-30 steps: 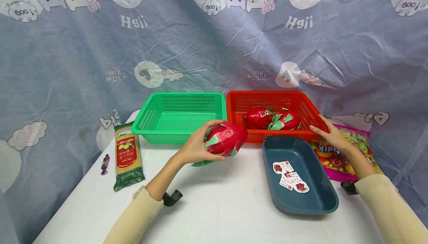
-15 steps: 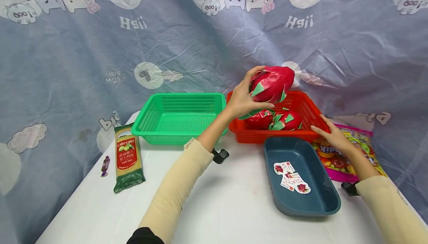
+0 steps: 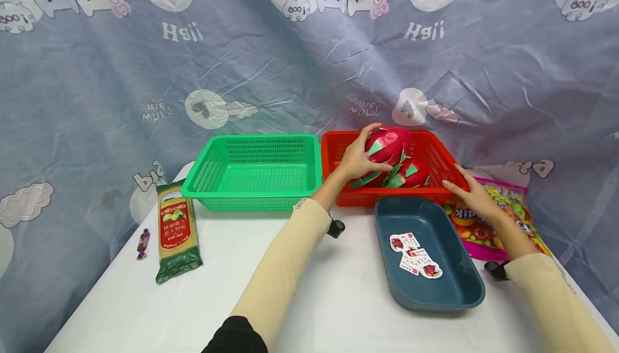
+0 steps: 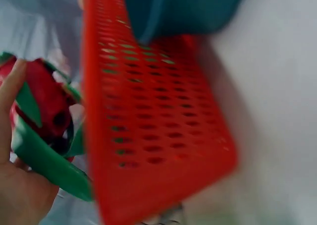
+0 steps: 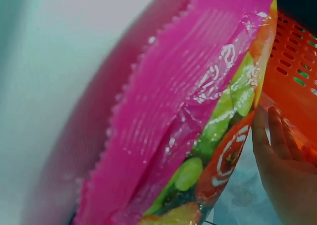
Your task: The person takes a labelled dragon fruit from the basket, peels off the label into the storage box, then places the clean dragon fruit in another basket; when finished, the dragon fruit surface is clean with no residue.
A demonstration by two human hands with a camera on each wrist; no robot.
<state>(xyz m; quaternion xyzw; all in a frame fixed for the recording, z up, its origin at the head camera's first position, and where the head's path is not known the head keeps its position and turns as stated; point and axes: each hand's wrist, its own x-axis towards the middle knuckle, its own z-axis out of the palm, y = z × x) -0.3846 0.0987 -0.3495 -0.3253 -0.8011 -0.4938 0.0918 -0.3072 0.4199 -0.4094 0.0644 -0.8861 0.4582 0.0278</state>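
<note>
My left hand (image 3: 357,158) grips a red dragon fruit (image 3: 387,146) with green scales, thumb below and fingers over its top. It holds the fruit low over the red basket (image 3: 430,146), where other dragon fruits (image 3: 415,173) lie, one partly hidden by the hand. In the left wrist view the held dragon fruit (image 4: 42,101) shows beside the basket's perforated wall (image 4: 153,116). My right hand (image 3: 476,197) touches the basket's right front corner, fingers straight and thumb spread. The right wrist view shows these fingers (image 5: 277,136) against the basket's side.
A green basket (image 3: 251,202) stands left of the red one. In front sits a blue-grey tub (image 3: 454,267) with several dragon fruit stickers (image 3: 415,256). A candy bag (image 3: 476,224) lies under my right forearm. Far left are a pasta pack (image 3: 178,229) and a wrapped candy (image 3: 143,243).
My left hand has carried the dragon fruit from in front of the baskets up and right, then down into the red basket's opening. My right hand has stayed at the basket's corner.
</note>
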